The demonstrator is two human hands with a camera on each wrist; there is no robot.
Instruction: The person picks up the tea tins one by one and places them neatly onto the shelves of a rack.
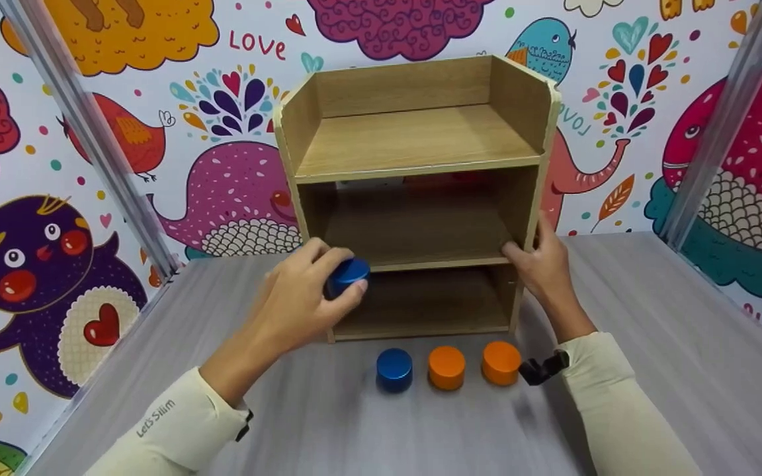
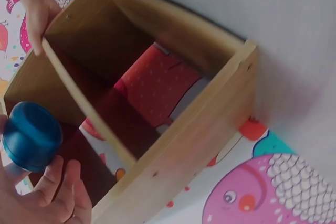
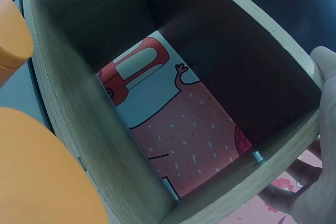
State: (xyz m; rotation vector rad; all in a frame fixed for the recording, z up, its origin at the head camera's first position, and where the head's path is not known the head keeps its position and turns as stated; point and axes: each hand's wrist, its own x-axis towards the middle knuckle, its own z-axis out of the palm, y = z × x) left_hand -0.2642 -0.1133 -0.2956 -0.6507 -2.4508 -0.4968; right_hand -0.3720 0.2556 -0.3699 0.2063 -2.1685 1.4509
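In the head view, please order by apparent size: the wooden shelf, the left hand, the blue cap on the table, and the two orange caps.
1. Shelf, by far the largest.
2. Left hand.
3. Blue cap and the two orange caps: all three look alike, so I do not rank them.

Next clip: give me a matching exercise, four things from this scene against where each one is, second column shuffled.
Things:
1. left hand
2. right hand
3. orange cylinders
4. top shelf

Places or states:
A. on the table in front of the wooden shelf unit
B. bare
C. holds a blue cylinder
D. grips the unit's right side panel

Pairs: 1-C, 2-D, 3-A, 4-B
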